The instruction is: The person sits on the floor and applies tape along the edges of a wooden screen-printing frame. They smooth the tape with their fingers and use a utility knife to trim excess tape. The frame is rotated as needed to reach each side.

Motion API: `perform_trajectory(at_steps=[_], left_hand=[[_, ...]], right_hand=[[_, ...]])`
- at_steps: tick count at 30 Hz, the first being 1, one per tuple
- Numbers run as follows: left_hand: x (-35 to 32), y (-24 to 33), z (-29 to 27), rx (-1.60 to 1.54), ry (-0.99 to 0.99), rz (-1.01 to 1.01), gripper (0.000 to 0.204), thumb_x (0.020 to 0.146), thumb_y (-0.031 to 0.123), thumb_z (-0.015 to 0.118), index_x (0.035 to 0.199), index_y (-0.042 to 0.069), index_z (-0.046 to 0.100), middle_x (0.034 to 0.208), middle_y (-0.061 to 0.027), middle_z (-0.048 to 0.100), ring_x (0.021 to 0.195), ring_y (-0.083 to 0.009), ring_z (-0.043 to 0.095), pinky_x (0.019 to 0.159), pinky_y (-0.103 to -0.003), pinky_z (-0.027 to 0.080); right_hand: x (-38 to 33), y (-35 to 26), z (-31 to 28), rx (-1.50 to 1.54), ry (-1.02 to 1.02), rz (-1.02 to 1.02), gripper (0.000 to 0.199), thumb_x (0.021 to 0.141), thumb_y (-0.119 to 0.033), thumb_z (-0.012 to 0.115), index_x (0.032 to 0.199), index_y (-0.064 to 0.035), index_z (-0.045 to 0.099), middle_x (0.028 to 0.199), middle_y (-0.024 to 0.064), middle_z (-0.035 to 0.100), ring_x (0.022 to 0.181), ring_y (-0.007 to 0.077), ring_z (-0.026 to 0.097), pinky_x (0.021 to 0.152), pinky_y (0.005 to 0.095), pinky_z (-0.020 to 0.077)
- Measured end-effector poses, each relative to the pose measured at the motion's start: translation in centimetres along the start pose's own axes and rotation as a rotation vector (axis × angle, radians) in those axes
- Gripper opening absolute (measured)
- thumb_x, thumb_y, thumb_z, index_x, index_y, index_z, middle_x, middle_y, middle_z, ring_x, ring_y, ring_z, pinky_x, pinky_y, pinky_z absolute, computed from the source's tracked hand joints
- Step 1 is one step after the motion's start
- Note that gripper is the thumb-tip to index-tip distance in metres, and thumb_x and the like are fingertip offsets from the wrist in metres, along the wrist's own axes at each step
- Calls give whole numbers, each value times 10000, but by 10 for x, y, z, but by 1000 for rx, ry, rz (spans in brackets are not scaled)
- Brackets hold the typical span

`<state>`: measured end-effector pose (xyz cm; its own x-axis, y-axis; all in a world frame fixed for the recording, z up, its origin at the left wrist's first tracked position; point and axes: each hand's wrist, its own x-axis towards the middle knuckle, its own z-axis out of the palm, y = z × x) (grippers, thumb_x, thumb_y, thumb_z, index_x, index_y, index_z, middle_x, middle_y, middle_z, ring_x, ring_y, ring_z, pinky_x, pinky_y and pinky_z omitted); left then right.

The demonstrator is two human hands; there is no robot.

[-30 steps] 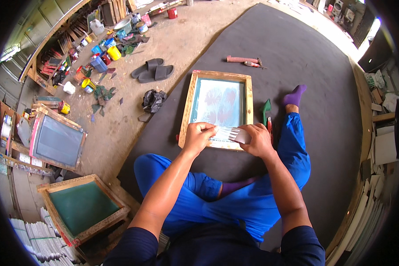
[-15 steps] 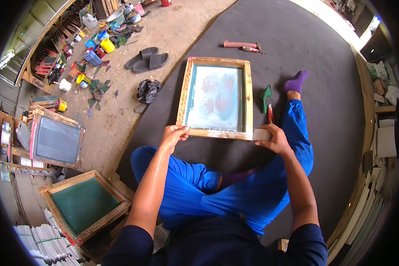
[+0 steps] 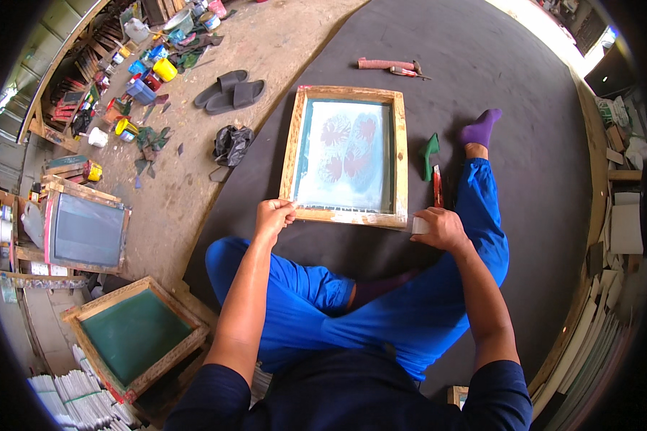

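A wooden screen-printing frame [image 3: 290, 147] with pale mesh showing faint red leaf shapes lies on the dark mat [image 3: 539, 179] in front of my crossed legs in blue trousers. My left hand [image 3: 273, 216] is closed on the frame's near left corner. At the near right corner my right hand [image 3: 438, 228] holds a white roll of tape [image 3: 419, 225] against the wood.
A green-handled tool [image 3: 429, 152] and a red knife [image 3: 437, 188] lie right of the frame, a pink roller [image 3: 384, 65] beyond it. Black sandals [image 3: 231, 90], a black bag [image 3: 231, 144], paint tubs [image 3: 151, 72] and more screens [image 3: 86, 230] [image 3: 133, 334] occupy the floor at left.
Both hands moved apart from the middle of the near frame edge to its two corners. The right hand carried the tape roll to the right corner.
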<state>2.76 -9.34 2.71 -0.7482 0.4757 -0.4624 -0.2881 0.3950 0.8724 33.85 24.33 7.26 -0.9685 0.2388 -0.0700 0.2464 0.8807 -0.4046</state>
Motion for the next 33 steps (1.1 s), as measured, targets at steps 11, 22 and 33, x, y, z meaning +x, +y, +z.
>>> perform_trajectory(at_steps=[11, 22, 33], left_hand=[[6, -19, -1, 86, 19, 23, 226, 940, 208, 777, 883, -10, 761, 745, -60, 713, 635, -108, 634, 587, -265, 505], [10, -20, 1, 496, 226, 174, 222, 908, 180, 796, 794, -10, 784, 639, -47, 710, 611, -90, 668, 577, -272, 497], [23, -45, -11, 182, 149, 89, 210, 870, 128, 840, 871, -74, 781, 725, -75, 729, 630, -105, 647, 578, -254, 489]], right_hand=[[-7, 29, 25, 828, 26, 376, 507, 704, -372, 940, 1017, -50, 704, 939, 88, 715, 920, 248, 727, 843, 402, 579], [-1, 25, 24, 239, 102, 153, 582, 649, -363, 929, 1110, -84, 709, 1036, 129, 706, 1025, 352, 680, 900, 437, 547], [3, 20, 25, 112, 80, 37, 550, 672, -332, 910, 1147, -114, 740, 989, 96, 649, 997, 327, 641, 898, 432, 538]])
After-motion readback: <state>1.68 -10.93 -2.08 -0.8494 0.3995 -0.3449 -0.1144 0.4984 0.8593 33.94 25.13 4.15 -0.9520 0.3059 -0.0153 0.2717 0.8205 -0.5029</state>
